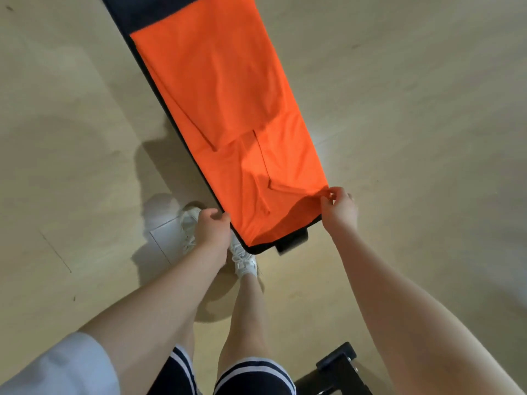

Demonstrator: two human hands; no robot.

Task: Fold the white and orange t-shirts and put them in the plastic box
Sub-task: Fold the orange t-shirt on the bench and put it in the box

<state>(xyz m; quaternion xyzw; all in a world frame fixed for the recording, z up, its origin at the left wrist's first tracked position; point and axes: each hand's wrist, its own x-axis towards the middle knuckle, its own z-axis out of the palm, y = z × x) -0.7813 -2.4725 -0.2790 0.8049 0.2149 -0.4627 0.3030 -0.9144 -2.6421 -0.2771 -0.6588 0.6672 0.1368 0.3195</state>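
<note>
The orange t-shirt [222, 109] lies lengthwise on a narrow dark bench [148, 12], its sides folded inward into a long strip, with sleeve edges showing near the middle. My left hand [212, 228] pinches the near left corner of the shirt at the bench's end. My right hand [338, 208] pinches the near right corner between thumb and fingers. No white t-shirt and no plastic box appear in the head view.
Pale wooden floor [413, 109] surrounds the bench on both sides. My feet in white sneakers [242, 258] stand at the bench's near end. A black metal frame piece [336, 369] sits on the floor at bottom right.
</note>
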